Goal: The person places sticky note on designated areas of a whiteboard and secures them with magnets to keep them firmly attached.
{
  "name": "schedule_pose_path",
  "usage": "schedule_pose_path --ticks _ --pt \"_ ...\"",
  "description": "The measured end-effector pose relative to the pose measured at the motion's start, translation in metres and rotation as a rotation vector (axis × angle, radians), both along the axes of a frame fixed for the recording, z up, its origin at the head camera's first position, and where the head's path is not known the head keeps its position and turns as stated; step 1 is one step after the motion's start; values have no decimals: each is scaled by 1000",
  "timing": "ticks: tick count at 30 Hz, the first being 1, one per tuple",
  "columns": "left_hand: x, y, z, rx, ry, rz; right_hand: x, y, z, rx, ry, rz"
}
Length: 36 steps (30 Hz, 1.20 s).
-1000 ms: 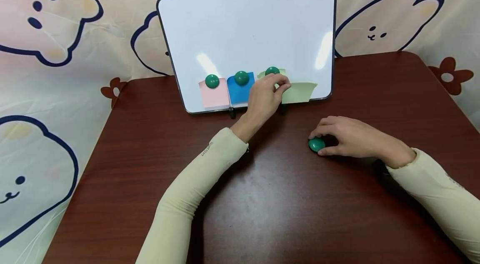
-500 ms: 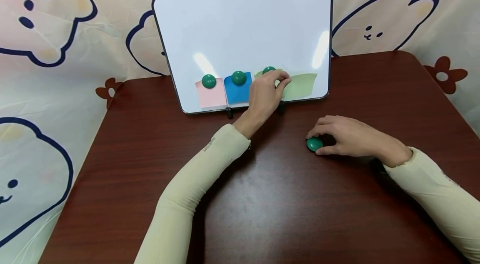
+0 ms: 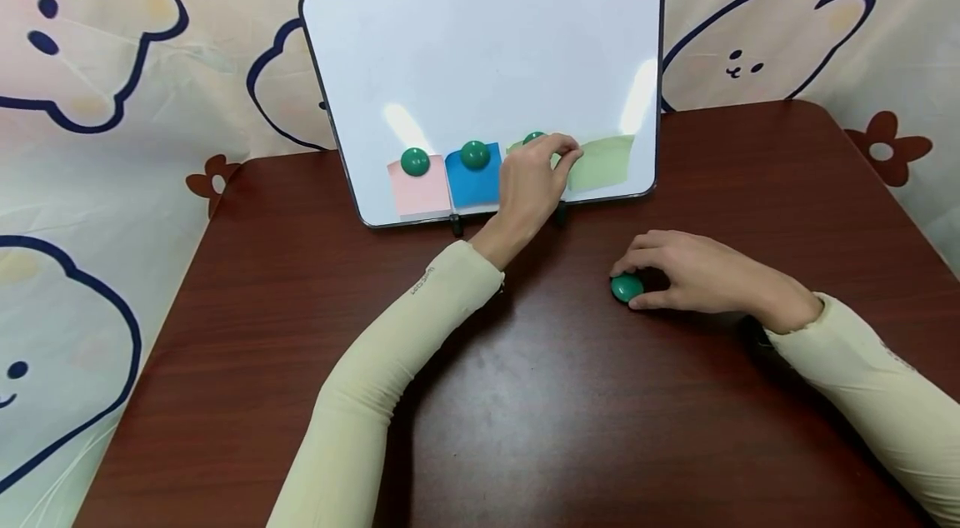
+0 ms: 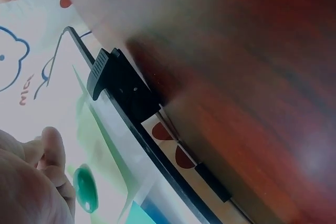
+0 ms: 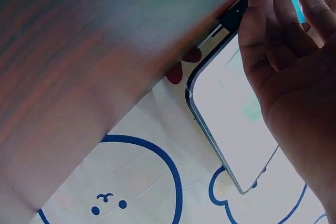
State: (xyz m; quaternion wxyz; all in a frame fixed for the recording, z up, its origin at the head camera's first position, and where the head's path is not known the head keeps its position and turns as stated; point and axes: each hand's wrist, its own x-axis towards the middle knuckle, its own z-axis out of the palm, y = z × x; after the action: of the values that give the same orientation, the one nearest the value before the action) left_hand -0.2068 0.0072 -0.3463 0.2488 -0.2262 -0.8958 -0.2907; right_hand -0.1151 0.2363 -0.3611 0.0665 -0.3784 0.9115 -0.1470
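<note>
My left hand (image 3: 528,185) is at the lower part of the whiteboard (image 3: 480,37), pinching a light green sticky note (image 3: 603,165) by its upper left corner. Behind that hand is another light green note, mostly hidden, with a green round magnet (image 4: 85,188) on it. On the table my right hand (image 3: 697,271) holds a green round magnet (image 3: 627,288) between thumb and fingers. To the left on the board, a pink note (image 3: 420,193) and a blue note (image 3: 477,185) each have a green magnet near the top edge.
The whiteboard leans upright at the back of the dark brown wooden table (image 3: 300,311). A black stand clip (image 4: 126,85) grips its bottom edge. Behind hangs a cloth (image 3: 180,95) printed with cartoon animals.
The light green note in my left hand has moved up along the board, its lower edge now above the frame. My right hand stays with the magnet. The head view has shifted slightly.
</note>
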Motion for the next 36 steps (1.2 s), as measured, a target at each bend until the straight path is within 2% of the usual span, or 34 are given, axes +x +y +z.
schedule_pose_path --ticks 9,16,26,36 --pt "-6 7 0 -25 22 67 0 1 -1 1 -6 1" --pt "-11 10 0 -59 -7 119 0 2 0 8 -20 -3" --pt "-14 13 0 -102 -7 151 0 1 0 9 -29 -5" --pt "-15 14 -1 -95 -2 146 0 0 -1 9 -33 0"
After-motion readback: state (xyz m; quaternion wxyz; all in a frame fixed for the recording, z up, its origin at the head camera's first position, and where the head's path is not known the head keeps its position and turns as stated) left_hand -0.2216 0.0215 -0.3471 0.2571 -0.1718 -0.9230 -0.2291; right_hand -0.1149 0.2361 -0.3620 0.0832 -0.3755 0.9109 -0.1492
